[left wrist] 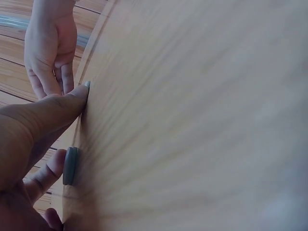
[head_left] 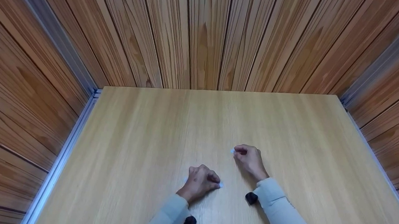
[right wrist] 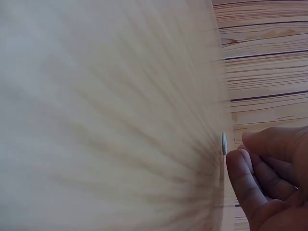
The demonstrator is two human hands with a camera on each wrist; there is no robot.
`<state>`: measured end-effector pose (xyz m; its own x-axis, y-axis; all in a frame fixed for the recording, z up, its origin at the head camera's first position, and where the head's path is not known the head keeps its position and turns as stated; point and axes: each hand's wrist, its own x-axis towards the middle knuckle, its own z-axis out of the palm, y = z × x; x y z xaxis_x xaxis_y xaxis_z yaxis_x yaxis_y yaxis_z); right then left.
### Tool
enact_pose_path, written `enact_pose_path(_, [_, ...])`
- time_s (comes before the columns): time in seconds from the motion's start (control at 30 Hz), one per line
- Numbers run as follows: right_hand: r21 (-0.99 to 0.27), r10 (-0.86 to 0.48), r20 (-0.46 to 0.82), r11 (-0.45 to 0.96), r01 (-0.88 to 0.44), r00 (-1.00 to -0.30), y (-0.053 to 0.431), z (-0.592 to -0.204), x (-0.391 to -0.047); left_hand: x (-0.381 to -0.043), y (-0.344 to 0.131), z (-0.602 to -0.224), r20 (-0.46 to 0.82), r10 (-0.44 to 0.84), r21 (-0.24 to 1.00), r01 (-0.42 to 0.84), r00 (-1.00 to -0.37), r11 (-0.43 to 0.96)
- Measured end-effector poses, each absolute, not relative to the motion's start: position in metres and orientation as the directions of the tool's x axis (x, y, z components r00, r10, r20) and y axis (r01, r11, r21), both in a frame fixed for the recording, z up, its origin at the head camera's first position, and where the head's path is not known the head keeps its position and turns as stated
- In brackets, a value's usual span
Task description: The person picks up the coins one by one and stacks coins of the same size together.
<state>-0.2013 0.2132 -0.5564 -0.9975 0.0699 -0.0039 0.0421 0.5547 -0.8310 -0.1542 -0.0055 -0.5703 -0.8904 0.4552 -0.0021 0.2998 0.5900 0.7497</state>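
My left hand (head_left: 202, 180) is low over the table, thumb and finger pinching a small pale disc (head_left: 221, 184) at the tabletop. In the left wrist view, that disc (left wrist: 87, 84) shows at the thumb tip. A thicker grey-green disc (left wrist: 70, 166) is beside another finger of this hand; a pale sliver (head_left: 185, 180) appears left of the hand in the head view. Farther forward, my right hand (head_left: 249, 160) has curled fingers, thumb and fingertips at another small pale disc (head_left: 232, 150). The right wrist view shows this disc (right wrist: 224, 143) edge-on; the fingers partly hide the contact.
Both hands work above a light wooden table (head_left: 143, 122). Plank walls (head_left: 205, 39) rise behind it and at both sides, with a metal rail (head_left: 61, 162) along the left edge. Dark wrist devices (head_left: 251, 198) hang at both cuffs.
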Motion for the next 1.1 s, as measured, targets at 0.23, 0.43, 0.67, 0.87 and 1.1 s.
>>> enact_pose_path(0.23, [-0.829, 0.049, -0.023, 0.557, 0.046, -0.999, 0.213, -0.559, -0.208, -0.153, -0.006, -0.571, 0.011, 0.465, 0.751, 0.314, -0.885, 0.58])
enact_pose_path(0.43, [-0.821, 0.049, -0.036, 0.568, 0.057, -0.998, 0.212, -0.561, -0.21, -0.151, -0.007, -0.571, 0.054, 0.478, 0.73, 0.362, -0.877, 0.58])
enact_pose_path(0.67, [-0.796, 0.035, -0.013, 0.604, 0.032, -0.999, 0.211, -0.562, -0.212, -0.152, -0.007, -0.572, 0.051, 0.472, 0.73, 0.356, -0.88, 0.583])
enact_pose_path(0.87, [-0.787, 0.025, -0.033, 0.615, 0.042, -0.999, 0.209, -0.562, -0.213, -0.154, -0.007, -0.572, 0.025, 0.466, 0.74, 0.33, -0.884, 0.587])
enact_pose_path(1.1, [-0.764, -0.044, 0.047, 0.642, -0.065, -0.998, 0.208, -0.562, -0.211, -0.154, -0.006, -0.573, 0.035, 0.465, 0.745, 0.333, -0.884, 0.578])
